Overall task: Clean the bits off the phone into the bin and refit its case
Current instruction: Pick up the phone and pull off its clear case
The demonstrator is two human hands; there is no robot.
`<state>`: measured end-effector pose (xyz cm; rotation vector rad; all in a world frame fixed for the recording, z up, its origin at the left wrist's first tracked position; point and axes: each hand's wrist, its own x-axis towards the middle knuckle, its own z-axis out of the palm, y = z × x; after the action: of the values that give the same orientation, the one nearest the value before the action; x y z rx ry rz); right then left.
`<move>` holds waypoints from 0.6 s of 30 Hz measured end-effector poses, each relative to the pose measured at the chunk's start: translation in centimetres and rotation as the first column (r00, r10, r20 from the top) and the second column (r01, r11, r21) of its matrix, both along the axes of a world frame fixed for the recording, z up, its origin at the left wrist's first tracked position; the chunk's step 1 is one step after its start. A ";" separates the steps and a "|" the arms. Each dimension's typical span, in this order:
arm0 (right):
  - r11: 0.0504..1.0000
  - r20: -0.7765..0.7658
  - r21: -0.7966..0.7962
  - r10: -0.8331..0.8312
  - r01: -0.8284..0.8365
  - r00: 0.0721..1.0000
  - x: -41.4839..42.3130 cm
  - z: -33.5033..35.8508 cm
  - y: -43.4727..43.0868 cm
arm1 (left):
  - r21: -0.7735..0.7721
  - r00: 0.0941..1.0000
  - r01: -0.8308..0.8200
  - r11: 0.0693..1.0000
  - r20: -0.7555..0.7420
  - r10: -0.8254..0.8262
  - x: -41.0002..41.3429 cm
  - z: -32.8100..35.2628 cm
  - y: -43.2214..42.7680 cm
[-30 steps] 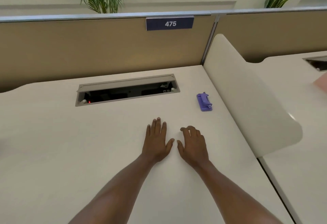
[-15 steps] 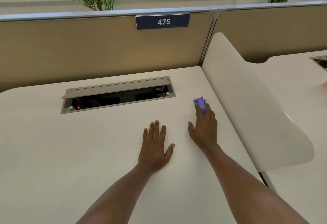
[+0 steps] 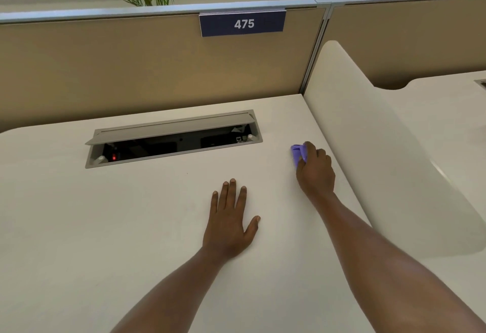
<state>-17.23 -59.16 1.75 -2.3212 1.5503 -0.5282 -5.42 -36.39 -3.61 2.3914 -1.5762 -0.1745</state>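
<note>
Open cable tray (image 3: 173, 139) set in the desk (image 3: 79, 227), ahead and left of the left hand (image 3: 228, 224); left hand flat on desk, fingers spread, holding nothing; sign "475" (image 3: 242, 24) on the partition beyond; right hand (image 3: 315, 172) ahead-right of the left, fingers curled over the purple phone case (image 3: 297, 152), which sits at desk level, mostly hidden; grip closed on it; curved divider (image 3: 381, 148) just right of right hand.

Small purple-cased phone (image 3: 298, 152) on the desk, mostly hidden under curled fingers
</note>
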 end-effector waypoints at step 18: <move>0.358 0.453 0.862 -0.861 -0.358 0.231 -0.6 3.2 17.4 | -0.115 0.934 -0.121 0.986 -0.349 0.074 -0.3 3.8 2.2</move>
<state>-17.84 -41.71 4.91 -0.3663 1.0748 -0.7046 -5.70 -34.24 0.17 2.1844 -1.2654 -0.4266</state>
